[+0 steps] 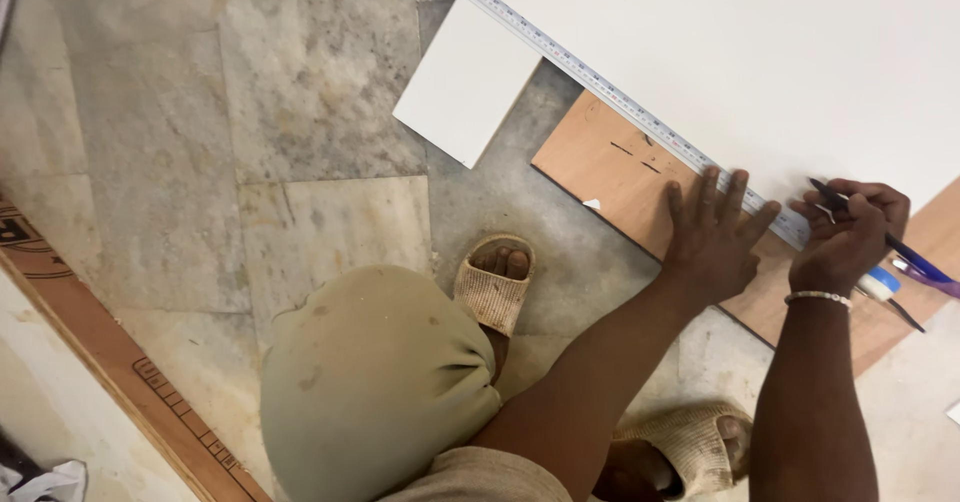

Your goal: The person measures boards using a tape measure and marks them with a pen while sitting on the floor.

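A mottled grey stone floor (pixel 300 92) fills the view, with a brown board edge (pixel 110 352) running along 8 o'clock. At 1 o'clock lies a large white sheet (pixel 760 52), cut off by the top and right edges, over one brown plywood piece (pixel 610 177); one small white offcut (pixel 465 82) sits at 12 o'clock. One long steel ruler (pixel 600 87) runs along the sheet's edge. The left hand (pixel 712 234) lies open, fingers spread, pressing flat on the ruler at 3 o'clock. The right hand (pixel 848 232) is closed around a dark pen (pixel 850 212), tip on the sheet; it seems to hold more pens, though they blur together. Two sandals (pixel 493 284) show, one partly hidden by the left arm.
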